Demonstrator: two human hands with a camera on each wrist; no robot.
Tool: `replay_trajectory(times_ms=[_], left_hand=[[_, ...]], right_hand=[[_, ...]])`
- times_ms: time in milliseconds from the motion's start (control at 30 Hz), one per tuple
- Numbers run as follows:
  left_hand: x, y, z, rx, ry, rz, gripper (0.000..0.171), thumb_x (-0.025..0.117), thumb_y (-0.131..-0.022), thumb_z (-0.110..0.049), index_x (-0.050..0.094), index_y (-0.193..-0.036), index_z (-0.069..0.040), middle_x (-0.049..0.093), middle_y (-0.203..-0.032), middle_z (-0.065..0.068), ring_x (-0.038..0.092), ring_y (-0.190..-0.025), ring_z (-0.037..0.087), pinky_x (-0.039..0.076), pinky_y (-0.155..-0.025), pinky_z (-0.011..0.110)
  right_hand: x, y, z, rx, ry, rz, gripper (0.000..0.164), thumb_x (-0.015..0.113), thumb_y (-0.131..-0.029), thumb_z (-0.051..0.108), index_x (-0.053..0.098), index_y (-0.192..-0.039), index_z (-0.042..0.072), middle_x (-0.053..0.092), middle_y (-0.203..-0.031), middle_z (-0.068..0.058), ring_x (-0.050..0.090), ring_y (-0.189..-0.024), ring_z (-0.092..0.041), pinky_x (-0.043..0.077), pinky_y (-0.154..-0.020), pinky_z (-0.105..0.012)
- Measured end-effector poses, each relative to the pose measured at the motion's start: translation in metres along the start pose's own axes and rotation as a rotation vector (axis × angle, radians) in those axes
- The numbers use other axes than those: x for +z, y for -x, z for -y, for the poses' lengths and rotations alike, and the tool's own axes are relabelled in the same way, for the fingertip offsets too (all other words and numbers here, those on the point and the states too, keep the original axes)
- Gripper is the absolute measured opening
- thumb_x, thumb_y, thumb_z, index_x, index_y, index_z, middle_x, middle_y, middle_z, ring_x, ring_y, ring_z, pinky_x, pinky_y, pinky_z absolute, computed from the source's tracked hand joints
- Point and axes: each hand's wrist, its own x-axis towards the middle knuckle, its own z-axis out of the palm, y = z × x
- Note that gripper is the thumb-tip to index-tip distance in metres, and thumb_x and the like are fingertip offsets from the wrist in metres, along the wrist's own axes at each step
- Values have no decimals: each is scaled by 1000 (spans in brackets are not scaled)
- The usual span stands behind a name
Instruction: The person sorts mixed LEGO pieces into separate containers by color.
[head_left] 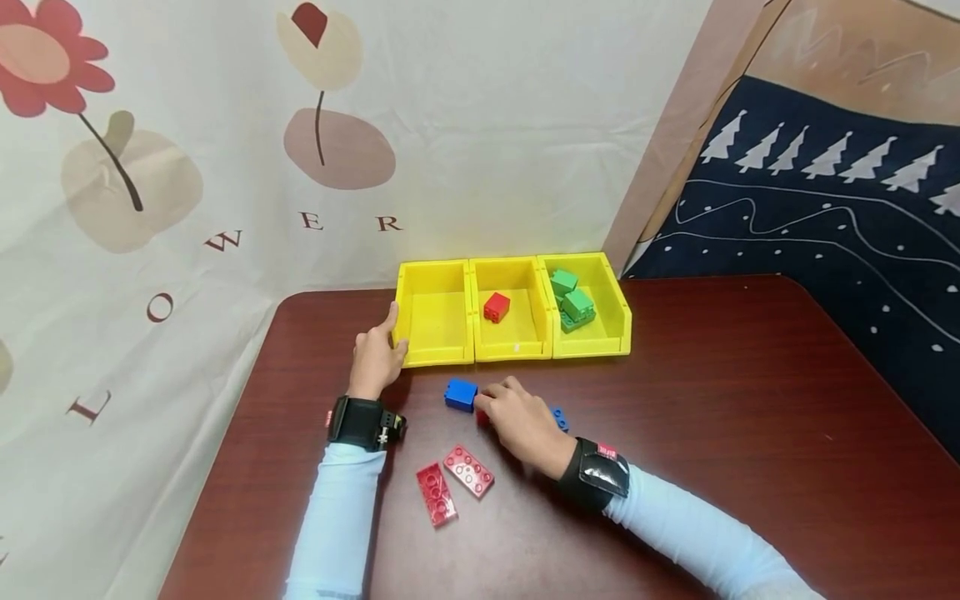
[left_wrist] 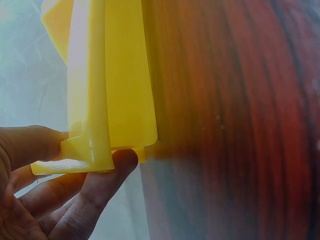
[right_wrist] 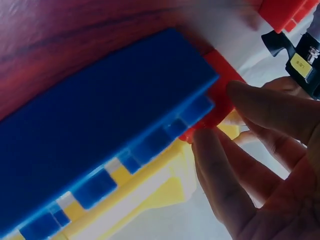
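My left hand [head_left: 375,358] grips the side wall of the leftmost yellow bin [left_wrist: 90,90], thumb on one face and fingers on the other near a corner. On the table in front of the bins, my right hand [head_left: 521,423] pinches a small red brick [right_wrist: 222,87] between thumb and fingers. A blue brick [head_left: 461,394] lies just left of those fingertips. Another blue brick [head_left: 560,418], partly hidden by the right hand, looms large as a long blue block [right_wrist: 100,100] in the right wrist view.
Two flat red bricks [head_left: 468,471] lie nearer the front, one studs up. The middle yellow bin [head_left: 513,348] holds a red brick [head_left: 497,307]; the right bin [head_left: 617,321] holds several green bricks [head_left: 577,305]. A printed cloth [head_left: 487,125] hangs behind the bins.
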Motion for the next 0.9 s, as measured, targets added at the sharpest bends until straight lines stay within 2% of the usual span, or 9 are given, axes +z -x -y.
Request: replay_trajectory(times_ms=[167,267,467,567,667,900], left_hand=[[1,0,0,27,-4,-19,68,61,-96,-13,28,-155,-14,40,-60,6,32,-49,20,31,-51,28],[2,0,1,36,-6,-15,67,60,-96,-13,27,-155,-13,40,-60,6,32,-47,20,30,-50,28],[1,1,0,47,-3,-30,67,60,-96,-12,29,-155,-12,39,-58,6,31,-47,20,30,-50,28],[1,1,1,40,-5,-27,67,60,-96,-12,29,-155,-12,40,-58,6,31,-47,19,30,-51,28],[1,1,1,33,-8,-22,67,60,-96,-13,28,-155,-13,40,-59,6,32,-48,20,30,-51,28],[0,1,0,13,-7,-16,68,61,-96,-14,27,-155,-15,42,-62,7,34,-51,21,31,-53,29]], right_hand=[[-3,-2,-5,-25,-13,-19,15,67,-90,5,74,-96,16,72,-105,-5,58,-88,-20,55,-54,-32],[-11,-5,-11,-36,-50,-37,16,68,-88,4,75,-99,14,72,-104,-6,60,-90,-21,56,-57,-32],[-49,-27,-28,-51,-124,-133,20,70,-83,-3,73,-99,9,72,-99,-8,67,-89,-24,57,-64,-29],[-71,-45,-40,6,-150,-149,14,71,-85,1,73,-98,8,71,-97,-9,68,-85,-24,57,-66,-31],[-85,-65,-52,90,-132,-115,14,72,-88,9,71,-101,8,69,-100,-11,66,-84,-26,57,-69,-34],[-94,-113,-72,198,-122,4,15,68,-91,11,70,-105,6,69,-103,-13,62,-88,-29,55,-75,-36]])
